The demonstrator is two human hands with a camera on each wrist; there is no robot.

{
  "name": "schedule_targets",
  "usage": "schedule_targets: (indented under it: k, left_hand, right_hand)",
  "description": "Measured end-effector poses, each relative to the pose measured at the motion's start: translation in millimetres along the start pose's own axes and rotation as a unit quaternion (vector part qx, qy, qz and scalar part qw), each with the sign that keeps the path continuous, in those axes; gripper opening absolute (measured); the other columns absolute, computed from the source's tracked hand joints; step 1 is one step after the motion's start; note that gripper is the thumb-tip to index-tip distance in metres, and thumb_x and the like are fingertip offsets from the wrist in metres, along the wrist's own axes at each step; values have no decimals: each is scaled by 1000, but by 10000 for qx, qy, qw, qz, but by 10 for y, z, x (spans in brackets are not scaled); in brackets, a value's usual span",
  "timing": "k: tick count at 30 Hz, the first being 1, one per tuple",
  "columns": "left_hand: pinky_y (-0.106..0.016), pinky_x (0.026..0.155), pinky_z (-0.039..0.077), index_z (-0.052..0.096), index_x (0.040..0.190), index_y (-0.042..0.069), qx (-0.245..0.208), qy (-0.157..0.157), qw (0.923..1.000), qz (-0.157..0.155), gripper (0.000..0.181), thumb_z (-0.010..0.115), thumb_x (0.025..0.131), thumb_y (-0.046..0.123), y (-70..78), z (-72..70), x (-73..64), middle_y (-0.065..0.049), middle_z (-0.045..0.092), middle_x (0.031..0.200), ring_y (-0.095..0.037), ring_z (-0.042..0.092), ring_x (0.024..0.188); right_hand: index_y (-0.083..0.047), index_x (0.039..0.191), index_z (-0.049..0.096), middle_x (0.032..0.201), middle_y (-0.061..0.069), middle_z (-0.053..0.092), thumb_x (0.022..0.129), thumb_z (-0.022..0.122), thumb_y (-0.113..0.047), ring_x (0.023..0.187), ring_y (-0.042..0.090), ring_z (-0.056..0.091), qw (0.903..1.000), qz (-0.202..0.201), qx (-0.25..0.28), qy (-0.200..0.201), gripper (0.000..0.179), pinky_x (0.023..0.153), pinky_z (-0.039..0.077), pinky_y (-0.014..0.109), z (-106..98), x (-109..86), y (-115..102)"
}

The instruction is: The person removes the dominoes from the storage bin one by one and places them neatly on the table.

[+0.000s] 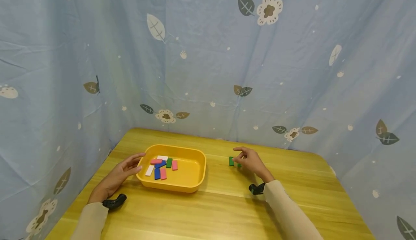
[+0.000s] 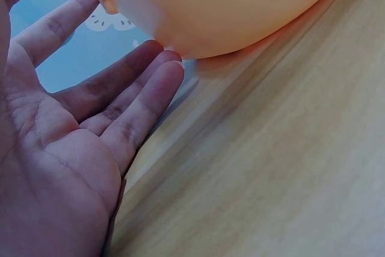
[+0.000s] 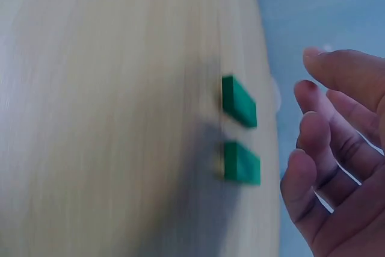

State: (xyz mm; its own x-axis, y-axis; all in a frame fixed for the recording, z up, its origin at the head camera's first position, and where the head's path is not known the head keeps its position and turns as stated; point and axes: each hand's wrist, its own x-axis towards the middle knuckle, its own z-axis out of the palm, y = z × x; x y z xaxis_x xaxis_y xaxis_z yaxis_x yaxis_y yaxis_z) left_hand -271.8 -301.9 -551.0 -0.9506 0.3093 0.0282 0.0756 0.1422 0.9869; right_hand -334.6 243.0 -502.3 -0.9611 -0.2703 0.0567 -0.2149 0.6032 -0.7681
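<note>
A yellow plastic basin (image 1: 187, 169) stands at the left of the table. Beside its left end is my left hand (image 1: 117, 176), fingers extended; in the left wrist view fingertips (image 2: 167, 82) meet the outer wall of the basin (image 2: 228, 10). Over at the right, my right hand (image 1: 253, 163) hovers by two small flat green blocks lying on the table, one green block (image 1: 231, 161) in plain sight and the other green block (image 1: 239, 165) partly behind the fingers. Seen from the right wrist, the loosely bent fingers (image 3: 299, 176) hold nothing and stand apart from both green blocks (image 3: 239, 102).
Inside the basin, at its left side, lie several flat blocks: pink (image 1: 174, 165), white (image 1: 150, 170), blue (image 1: 157, 174) and green (image 1: 169, 163). The wooden table (image 1: 227, 211) extends to a patterned blue curtain (image 1: 208, 70) behind and on both sides.
</note>
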Motion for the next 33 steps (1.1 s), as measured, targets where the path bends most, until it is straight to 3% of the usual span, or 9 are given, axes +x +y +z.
schedule_targets:
  k: [4,10,15,19,21,24,28,33]
  left_hand:
    - [-18,97,46,35,161,19,2,35,10000,-40,58,59,107,22,6,0,-4,-22,32,160,-9,48,130]
    - [-16,96,44,35,161,17,38,69,9999,-74,59,59,107,23,15,9,-13,-23,30,161,-34,36,142]
    - [-16,96,44,36,160,20,42,67,9999,-138,58,60,107,24,14,9,-6,-19,31,162,-38,32,144]
    - [-14,96,42,37,160,21,32,52,9999,-110,59,60,106,25,9,6,-2,-17,30,163,-40,28,147]
    - [-14,96,42,37,160,21,32,48,9999,-97,59,60,106,25,8,8,1,-17,30,163,-39,28,147]
    - [-15,96,43,37,160,20,53,89,9999,-93,59,60,106,24,5,10,-1,-18,32,161,-23,40,141]
    - [-16,97,44,36,160,19,55,95,9999,-69,59,60,107,23,6,12,-4,-19,32,161,-5,46,129]
    - [-16,97,44,37,160,20,71,85,9999,-77,59,60,106,24,4,12,-3,-20,32,161,-7,46,129]
  right_hand:
    - [-19,139,64,91,3,71,96,77,-24,76,38,64,9997,-180,-135,34,45,59,50,32,92,46,-130]
    - [-21,136,66,91,-4,69,95,77,-26,68,30,61,9981,-569,-232,-30,43,57,51,32,290,116,-345]
    - [-21,136,66,97,-4,72,95,77,-25,70,40,63,9958,-896,74,-193,42,58,55,34,442,159,-553]
    - [-21,136,65,100,-3,72,96,76,-26,72,44,64,9923,-1112,374,-393,42,63,58,43,549,189,-708]
    - [-23,136,65,101,-4,72,96,76,-28,73,44,64,9906,-1200,433,-493,42,64,58,47,593,200,-785]
    - [-24,136,65,101,-3,72,96,76,-29,74,46,63,9879,-1316,549,-615,42,64,57,50,656,208,-894]
    - [-25,135,65,103,-2,71,96,76,-30,71,40,63,9849,-1380,727,-747,41,66,56,55,731,201,-1018]
    - [-18,137,65,103,-3,70,95,77,-29,71,40,63,9828,-1411,809,-878,45,67,57,57,844,193,-1115]
